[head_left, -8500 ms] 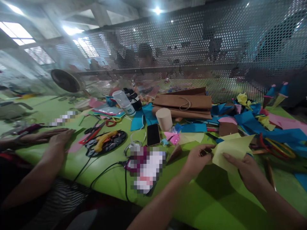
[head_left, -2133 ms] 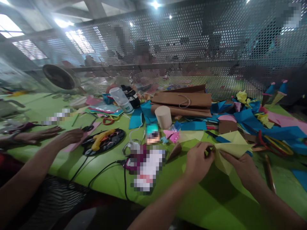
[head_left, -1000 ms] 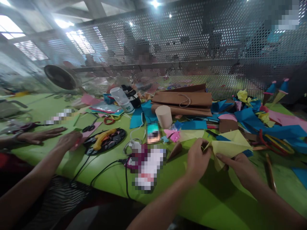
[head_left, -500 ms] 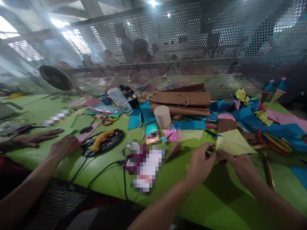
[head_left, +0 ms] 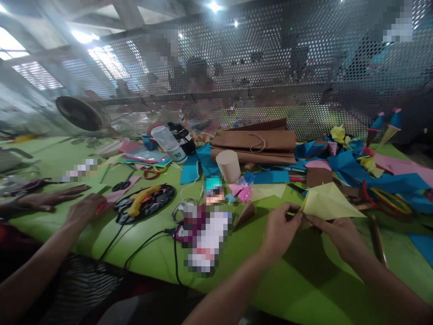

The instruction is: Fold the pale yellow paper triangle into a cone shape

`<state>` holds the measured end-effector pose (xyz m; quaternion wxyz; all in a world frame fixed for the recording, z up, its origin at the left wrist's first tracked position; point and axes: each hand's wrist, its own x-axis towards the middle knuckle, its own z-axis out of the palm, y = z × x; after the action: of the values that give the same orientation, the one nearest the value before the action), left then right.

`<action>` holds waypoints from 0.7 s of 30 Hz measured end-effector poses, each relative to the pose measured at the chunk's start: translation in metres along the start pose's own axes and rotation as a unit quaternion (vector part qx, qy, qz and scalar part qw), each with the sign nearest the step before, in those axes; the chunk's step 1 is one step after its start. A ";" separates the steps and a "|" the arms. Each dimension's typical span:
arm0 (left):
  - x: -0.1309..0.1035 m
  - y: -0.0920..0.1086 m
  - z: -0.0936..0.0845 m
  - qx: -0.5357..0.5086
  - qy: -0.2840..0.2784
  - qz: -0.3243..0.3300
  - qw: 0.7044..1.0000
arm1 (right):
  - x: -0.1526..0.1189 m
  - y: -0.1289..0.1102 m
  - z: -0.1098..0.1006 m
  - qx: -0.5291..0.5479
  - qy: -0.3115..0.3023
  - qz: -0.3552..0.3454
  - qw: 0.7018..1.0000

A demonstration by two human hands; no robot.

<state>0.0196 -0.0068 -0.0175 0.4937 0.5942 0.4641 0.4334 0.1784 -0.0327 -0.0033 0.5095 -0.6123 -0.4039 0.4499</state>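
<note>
A yellow piece of paper (head_left: 329,201), rolled into a cone-like shape, is held above the green table at the right. My left hand (head_left: 282,225) pinches its left end between thumb and fingers. Thumb on the near side, my right hand (head_left: 341,237) grips the same paper from below; some of its fingers are hidden behind the sheet. To the right of that hand lies a brown pencil-like stick (head_left: 379,239). Red and yellow handled scissors (head_left: 389,198) rest just beyond, and a small folded brown paper piece (head_left: 245,214) lies left of my left hand.
Blue paper scraps (head_left: 352,169), a brown paper roll (head_left: 253,143) and a beige cylinder (head_left: 228,166) spread along the back. A glue gun (head_left: 144,198) lies on a black tray, with cables running off the near edge. Another person's hands (head_left: 86,208) rest at the left.
The yellow paper looks slightly rounder and fuller in my hands. My hands have barely shifted, and the co-worker's hand at the left has moved slightly.
</note>
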 end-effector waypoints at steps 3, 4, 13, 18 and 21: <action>-0.001 0.001 0.000 -0.004 -0.010 -0.004 1.000 | 0.000 0.000 -0.001 -0.020 0.019 -0.021 0.999; -0.001 0.002 0.000 -0.002 -0.011 -0.004 1.000 | 0.001 0.001 -0.002 -0.025 0.018 -0.027 0.999; -0.004 0.008 0.000 0.036 -0.011 0.014 0.999 | 0.003 0.012 -0.005 -0.006 -0.045 -0.029 0.999; -0.006 0.005 0.000 0.070 -0.011 0.054 0.996 | 0.002 0.007 -0.005 0.029 -0.060 -0.032 0.997; -0.007 0.005 0.000 0.084 -0.016 0.071 0.994 | 0.001 0.000 -0.005 0.031 -0.030 -0.033 0.999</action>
<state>0.0184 -0.0141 -0.0128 0.4177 0.6719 0.4471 0.4173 0.1830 -0.0331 -0.0028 0.5305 -0.5689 -0.4250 0.4629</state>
